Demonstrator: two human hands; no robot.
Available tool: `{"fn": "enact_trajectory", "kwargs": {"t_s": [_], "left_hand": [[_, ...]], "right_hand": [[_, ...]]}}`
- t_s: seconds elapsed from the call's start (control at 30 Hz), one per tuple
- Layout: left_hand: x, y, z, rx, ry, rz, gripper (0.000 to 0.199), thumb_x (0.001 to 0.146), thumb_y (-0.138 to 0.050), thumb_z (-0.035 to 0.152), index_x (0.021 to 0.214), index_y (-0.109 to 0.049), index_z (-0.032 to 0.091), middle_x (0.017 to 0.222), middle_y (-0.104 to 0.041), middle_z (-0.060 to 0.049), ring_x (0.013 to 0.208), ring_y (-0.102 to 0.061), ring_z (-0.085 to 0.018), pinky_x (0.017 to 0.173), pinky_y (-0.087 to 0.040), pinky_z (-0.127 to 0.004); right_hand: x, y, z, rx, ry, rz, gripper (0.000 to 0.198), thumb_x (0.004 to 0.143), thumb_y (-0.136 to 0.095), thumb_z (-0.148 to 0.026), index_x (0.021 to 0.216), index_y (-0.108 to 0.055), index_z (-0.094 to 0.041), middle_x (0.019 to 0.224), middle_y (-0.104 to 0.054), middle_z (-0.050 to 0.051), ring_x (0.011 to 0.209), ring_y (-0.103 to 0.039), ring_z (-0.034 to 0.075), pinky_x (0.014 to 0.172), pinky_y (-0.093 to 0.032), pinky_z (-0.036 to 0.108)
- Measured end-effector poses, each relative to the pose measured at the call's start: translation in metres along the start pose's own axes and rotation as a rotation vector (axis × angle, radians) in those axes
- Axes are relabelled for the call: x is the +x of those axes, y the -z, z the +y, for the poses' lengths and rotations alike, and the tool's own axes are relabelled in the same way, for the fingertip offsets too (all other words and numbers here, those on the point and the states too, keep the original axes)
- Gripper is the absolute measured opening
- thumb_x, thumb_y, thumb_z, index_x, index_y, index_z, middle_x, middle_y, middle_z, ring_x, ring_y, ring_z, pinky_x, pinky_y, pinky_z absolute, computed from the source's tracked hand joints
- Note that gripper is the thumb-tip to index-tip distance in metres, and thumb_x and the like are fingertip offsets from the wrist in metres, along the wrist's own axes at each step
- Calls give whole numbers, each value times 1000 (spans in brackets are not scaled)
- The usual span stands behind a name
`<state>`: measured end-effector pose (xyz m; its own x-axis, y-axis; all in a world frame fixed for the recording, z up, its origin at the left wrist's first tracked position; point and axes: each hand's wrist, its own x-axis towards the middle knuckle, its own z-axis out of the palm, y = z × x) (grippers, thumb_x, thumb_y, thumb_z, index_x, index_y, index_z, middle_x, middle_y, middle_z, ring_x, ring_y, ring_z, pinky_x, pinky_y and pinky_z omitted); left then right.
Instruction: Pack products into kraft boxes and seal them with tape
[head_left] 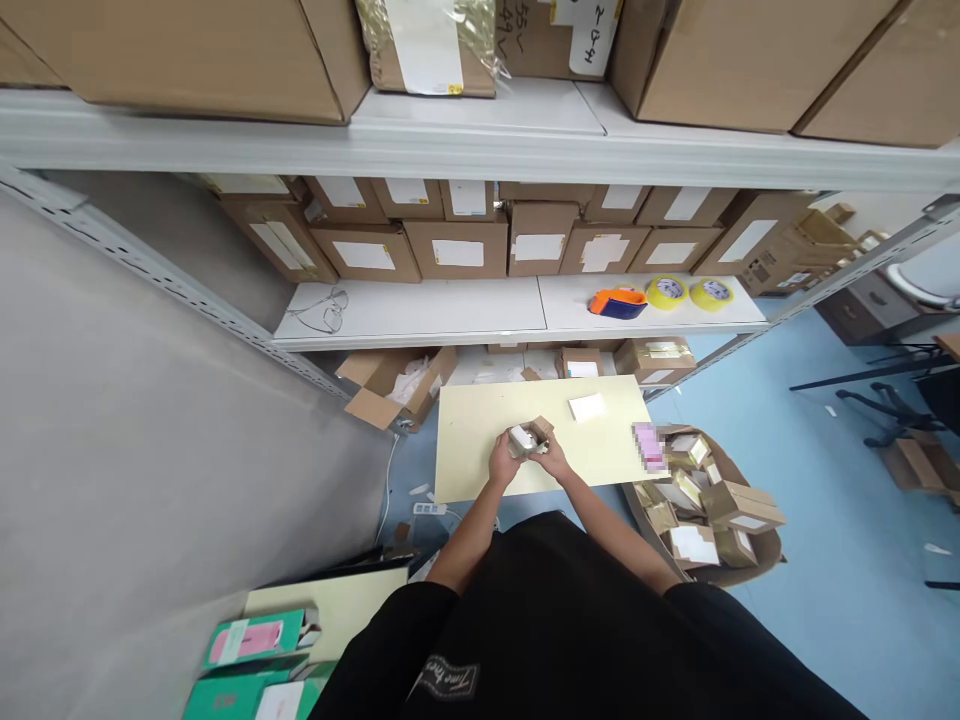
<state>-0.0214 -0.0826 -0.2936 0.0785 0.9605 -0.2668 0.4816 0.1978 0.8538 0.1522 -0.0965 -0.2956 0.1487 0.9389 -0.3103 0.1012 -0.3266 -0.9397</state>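
Note:
Over the pale yellow table (472,430) I hold a small open cardboard box (538,432) between both hands. Its flap stands up, and something white and grey shows inside, too small to make out. My left hand (503,460) wraps the box's left side. On the right, my right hand (553,458) grips the near right side with its fingers partly hidden. Behind the box a white card or slip (587,407) lies flat on the table. A pink, blurred item (649,446) rests at the table's right edge.
A shelf (450,310) ahead carries taped boxes (457,250), two yellow tape rolls (666,291) and an orange-and-blue tape dispenser (618,303). An open carton (401,385) sits behind left. A bin of parcels (769,555) stands right. Green boxes (251,640) lie lower left.

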Motion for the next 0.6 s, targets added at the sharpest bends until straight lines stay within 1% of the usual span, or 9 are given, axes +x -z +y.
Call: {"fn": "enact_trajectory", "kwargs": {"t_s": [0.07, 0.13, 0.2, 0.27, 0.33, 0.4, 0.43, 0.5, 0.6], "left_hand": [[-4, -1, 2, 110, -16, 3, 84, 78, -87, 27, 152, -48, 25, 145, -61, -14, 129, -62, -32, 103, -54, -41], [-8, -3, 5, 198, -5, 19, 76, 81, -85, 34, 147, -51, 22, 140, -63, -15, 127, -63, -32, 101, -53, -41], [-12, -8, 8, 278, 55, 46, 67, 84, -83, 38, 141, -53, 21, 138, -64, -16, 124, -65, -33, 98, -53, -40], [-15, -14, 11, 319, 129, 31, 62, 87, -80, 39, 139, -52, 21, 135, -66, -16, 117, -69, -32, 94, -53, -39], [-17, -20, 12, 309, 171, -48, 66, 88, -78, 35, 144, -47, 22, 130, -70, -14, 111, -72, -30, 91, -53, -38], [-19, -24, 11, 277, 164, -114, 72, 88, -78, 29, 149, -42, 23, 123, -73, -12, 110, -72, -28, 92, -53, -36], [-19, -24, 8, 265, 147, -121, 72, 87, -77, 24, 150, -42, 23, 121, -73, -10, 112, -72, -27, 93, -53, -35], [-19, -21, 3, 253, 105, -105, 66, 85, -74, 14, 146, -50, 24, 123, -72, -9, 114, -70, -25, 97, -53, -34], [-15, -9, 0, 194, 70, -50, 50, 82, -67, 6, 130, -66, 23, 130, -68, -9, 110, -70, -22, 103, -53, -35]], "right_hand": [[-3, 5, -1, -23, -10, 65, 98, 55, -87, -39, 145, -51, -22, 135, -66, 11, 129, -60, 33, 113, -45, 47], [-7, 7, -2, -28, -32, 103, 110, 55, -88, -40, 153, -43, -23, 144, -61, 13, 138, -55, 33, 115, -44, 46], [-12, 5, -4, -15, -56, 100, 120, 52, -92, -42, 158, -38, -26, 151, -56, 14, 142, -51, 34, 114, -46, 47], [-17, 0, -5, 26, -59, 64, 125, 51, -94, -44, 160, -35, -28, 153, -54, 14, 139, -54, 34, 112, -49, 46], [-18, -3, -6, 77, -50, 41, 123, 52, -94, -45, 160, -37, -28, 151, -56, 13, 132, -60, 32, 108, -52, 43], [-16, -2, -8, 103, -47, 46, 114, 57, -91, -46, 157, -40, -27, 150, -58, 13, 125, -63, 30, 104, -55, 42], [-13, 1, -9, 101, -49, 47, 108, 60, -88, -47, 156, -42, -27, 149, -58, 12, 123, -64, 30, 103, -56, 42], [-4, 10, -11, 76, -49, 18, 98, 64, -83, -44, 153, -46, -28, 148, -60, 11, 123, -64, 30, 102, -56, 43], [11, 24, -15, 35, -26, -110, 88, 64, -78, -34, 148, -52, -30, 146, -63, 8, 126, -63, 28, 107, -52, 43]]}}
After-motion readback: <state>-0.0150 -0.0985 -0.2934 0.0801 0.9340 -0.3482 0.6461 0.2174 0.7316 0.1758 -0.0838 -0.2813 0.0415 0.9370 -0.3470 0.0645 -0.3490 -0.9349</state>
